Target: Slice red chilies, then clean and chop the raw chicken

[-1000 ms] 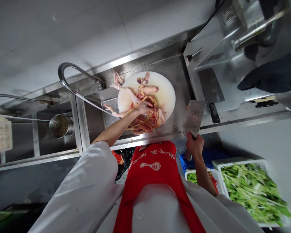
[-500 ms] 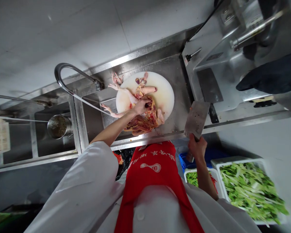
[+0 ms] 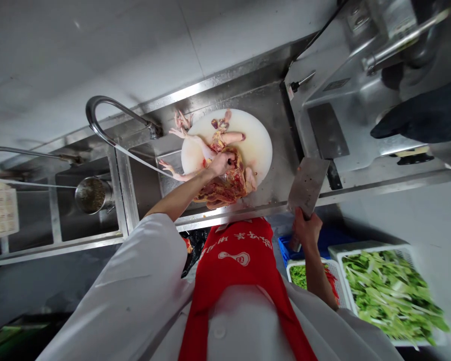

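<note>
An opened chicken carcass, cut surfaces red and yellow, lies across the front of a round white cutting board. My left hand has its fingers curled into the carcass and grips it; the fingertips are partly hidden by the meat. My right hand is wrapped round the handle of a cleaver, held off to the right of the board, its broad blade over the counter's front edge. A chicken leg with its foot, a cut piece and dark organs lie behind the carcass.
A curved faucet with a white hose arches at the left. Another cleaver lies at the right sink. Below right stand baskets of leafy greens and chopped vegetables. A metal pot sits in the left basin.
The fingers of my left hand are more curled into the carcass. My right hand and the cleaver stay in nearly the same place; the whole view has shifted slightly.
</note>
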### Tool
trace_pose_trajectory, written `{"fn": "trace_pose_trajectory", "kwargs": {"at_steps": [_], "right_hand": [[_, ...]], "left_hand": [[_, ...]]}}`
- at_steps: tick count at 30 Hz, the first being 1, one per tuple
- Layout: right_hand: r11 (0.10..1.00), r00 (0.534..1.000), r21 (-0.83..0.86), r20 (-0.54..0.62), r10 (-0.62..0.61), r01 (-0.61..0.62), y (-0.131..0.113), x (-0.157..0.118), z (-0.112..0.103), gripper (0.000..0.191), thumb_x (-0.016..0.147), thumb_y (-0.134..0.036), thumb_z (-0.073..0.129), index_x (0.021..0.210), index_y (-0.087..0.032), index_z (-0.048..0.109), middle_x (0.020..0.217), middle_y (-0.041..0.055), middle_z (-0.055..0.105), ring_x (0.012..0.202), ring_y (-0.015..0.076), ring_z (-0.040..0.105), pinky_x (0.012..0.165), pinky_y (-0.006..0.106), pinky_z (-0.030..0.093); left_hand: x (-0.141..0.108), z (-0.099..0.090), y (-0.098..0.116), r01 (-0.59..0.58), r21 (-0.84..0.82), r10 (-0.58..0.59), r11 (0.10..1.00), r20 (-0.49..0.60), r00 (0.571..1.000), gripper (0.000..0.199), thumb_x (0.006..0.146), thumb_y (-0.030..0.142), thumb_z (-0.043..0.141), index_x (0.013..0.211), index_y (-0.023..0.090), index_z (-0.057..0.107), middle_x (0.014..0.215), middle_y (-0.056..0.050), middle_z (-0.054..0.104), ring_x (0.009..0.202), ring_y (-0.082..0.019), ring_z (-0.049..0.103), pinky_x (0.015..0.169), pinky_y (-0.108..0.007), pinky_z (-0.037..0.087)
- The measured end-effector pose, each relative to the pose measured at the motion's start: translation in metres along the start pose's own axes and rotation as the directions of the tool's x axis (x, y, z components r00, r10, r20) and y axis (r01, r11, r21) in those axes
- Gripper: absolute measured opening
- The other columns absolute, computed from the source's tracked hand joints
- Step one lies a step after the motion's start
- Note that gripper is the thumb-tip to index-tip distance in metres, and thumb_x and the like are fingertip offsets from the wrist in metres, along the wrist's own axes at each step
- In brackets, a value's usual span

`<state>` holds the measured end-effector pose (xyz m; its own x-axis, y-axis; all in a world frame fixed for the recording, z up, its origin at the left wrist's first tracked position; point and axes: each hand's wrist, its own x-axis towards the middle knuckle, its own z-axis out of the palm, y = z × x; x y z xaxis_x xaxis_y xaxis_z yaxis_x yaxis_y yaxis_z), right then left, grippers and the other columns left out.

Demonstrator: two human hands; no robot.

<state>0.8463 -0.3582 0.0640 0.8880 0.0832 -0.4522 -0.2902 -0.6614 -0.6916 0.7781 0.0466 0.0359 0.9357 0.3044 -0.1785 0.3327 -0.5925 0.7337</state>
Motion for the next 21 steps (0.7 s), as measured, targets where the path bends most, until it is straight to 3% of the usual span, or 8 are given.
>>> {"fn": "trace_pose_trajectory", "kwargs": {"at_steps": [5, 11, 14, 16, 18, 19, 21], "right_hand": [[1.0, 1.0, -0.01, 0.009, 0.001, -0.001, -0.005, -0.001, 0.004, 0.045, 0.076, -0.055, 0.067, 0.078, -0.01, 0.072, 0.047, 0.0027, 0.055, 0.054, 0.0206, 0.056, 0.048, 0.029, 0.041], [1.0, 1.0, 0.005, 0.027, -0.001, 0.001, -0.008, -0.004, 0.01, 0.045, 0.077, -0.055, 0.067, 0.082, -0.01, 0.071, 0.047, 0.0013, 0.055, 0.052, 0.0196, 0.055, 0.048, 0.028, 0.041], [0.999, 0.998, 0.008, 0.05, 0.041, -0.041, -0.009, -0.006, 0.01, 0.042, 0.078, -0.054, 0.067, 0.081, -0.012, 0.068, 0.048, 0.0005, 0.055, 0.048, 0.018, 0.053, 0.045, 0.028, 0.04], [0.998, 0.997, -0.015, 0.055, 0.061, -0.061, -0.009, -0.006, 0.011, 0.039, 0.078, -0.053, 0.068, 0.078, -0.014, 0.066, 0.047, 0.0003, 0.055, 0.045, 0.0172, 0.052, 0.043, 0.028, 0.038], [0.997, 0.996, -0.039, 0.053, 0.067, -0.065, -0.009, -0.005, 0.013, 0.038, 0.078, -0.052, 0.068, 0.076, -0.015, 0.065, 0.047, -0.0001, 0.055, 0.044, 0.0167, 0.051, 0.042, 0.028, 0.038], [0.997, 0.996, -0.045, 0.053, 0.068, -0.066, -0.009, -0.003, 0.015, 0.038, 0.078, -0.052, 0.069, 0.076, -0.015, 0.064, 0.047, -0.0004, 0.055, 0.043, 0.0166, 0.051, 0.042, 0.028, 0.038], [0.997, 0.996, -0.056, 0.063, 0.061, -0.058, -0.012, 0.0, 0.019, 0.038, 0.078, -0.052, 0.069, 0.076, -0.015, 0.064, 0.047, -0.0007, 0.055, 0.044, 0.0167, 0.052, 0.043, 0.028, 0.038]], "left_hand": [[0.0, -0.013, 0.003, 0.082, 0.014, -0.082, 0.997, -0.002, 0.997, 0.012, 0.064, 0.022, 0.062, 0.063, 0.02, 0.05, 0.06, 0.001, 0.049, 0.061, -0.014, 0.04, 0.06, -0.029, 0.033], [-0.009, -0.029, 0.01, 0.207, 0.024, -0.205, 0.978, -0.059, 0.977, 0.009, 0.064, 0.02, 0.065, 0.066, 0.017, 0.057, 0.061, 0.001, 0.053, 0.062, -0.014, 0.045, 0.062, -0.029, 0.037], [-0.044, -0.046, 0.008, 0.227, 0.037, -0.222, 0.973, -0.098, 0.97, 0.01, 0.064, 0.021, 0.066, 0.069, 0.016, 0.06, 0.061, 0.003, 0.054, 0.062, -0.012, 0.045, 0.061, -0.026, 0.036], [-0.09, -0.062, 0.001, 0.246, -0.031, -0.247, 0.969, -0.153, 0.957, 0.013, 0.065, 0.026, 0.067, 0.072, 0.016, 0.062, 0.064, 0.002, 0.057, 0.062, -0.011, 0.047, 0.061, -0.024, 0.037], [-0.152, -0.076, -0.011, 0.336, -0.173, -0.372, 0.926, -0.263, 0.89, 0.019, 0.067, 0.033, 0.067, 0.076, 0.016, 0.063, 0.069, 0.001, 0.061, 0.063, -0.011, 0.051, 0.059, -0.022, 0.04], [-0.186, -0.082, -0.017, 0.401, -0.258, -0.47, 0.879, -0.326, 0.82, 0.021, 0.066, 0.035, 0.068, 0.076, 0.017, 0.062, 0.071, 0.0, 0.063, 0.062, -0.011, 0.052, 0.057, -0.022, 0.041], [-0.249, -0.089, -0.029, 0.514, -0.43, -0.668, 0.742, -0.421, 0.614, 0.023, 0.064, 0.035, 0.069, 0.074, 0.018, 0.058, 0.073, -0.001, 0.066, 0.057, -0.01, 0.052, 0.052, -0.021, 0.041]]}}
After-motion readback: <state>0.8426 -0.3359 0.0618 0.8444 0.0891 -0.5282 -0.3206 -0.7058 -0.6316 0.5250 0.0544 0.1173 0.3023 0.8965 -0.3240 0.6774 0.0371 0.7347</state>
